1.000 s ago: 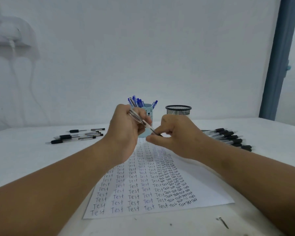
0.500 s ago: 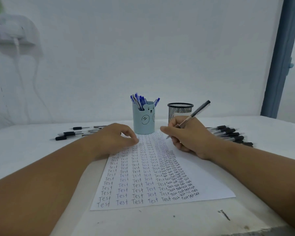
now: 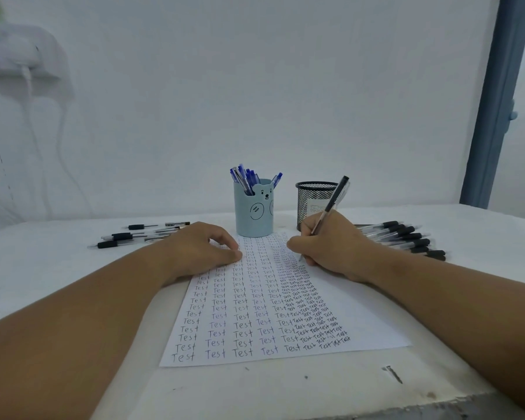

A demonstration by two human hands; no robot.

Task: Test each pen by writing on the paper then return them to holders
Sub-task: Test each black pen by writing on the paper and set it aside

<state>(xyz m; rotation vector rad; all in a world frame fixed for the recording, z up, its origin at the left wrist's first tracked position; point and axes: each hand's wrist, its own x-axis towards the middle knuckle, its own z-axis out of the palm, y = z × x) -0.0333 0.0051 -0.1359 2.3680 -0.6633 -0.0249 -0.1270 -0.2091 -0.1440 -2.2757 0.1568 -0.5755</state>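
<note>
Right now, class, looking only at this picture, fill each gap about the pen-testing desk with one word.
1. The right hand grips a ____ pen.
2. The blue pens stand in the ____ cup.
3. The left hand rests on the ____.
4. The word written over and over is ____.

Missing words: black; bear; paper; Test

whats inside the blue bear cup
Several blue pens stand in the blue bear cup, their tops poking above the rim. Their lower ends and the cup's bottom are hidden by its opaque wall.
</note>
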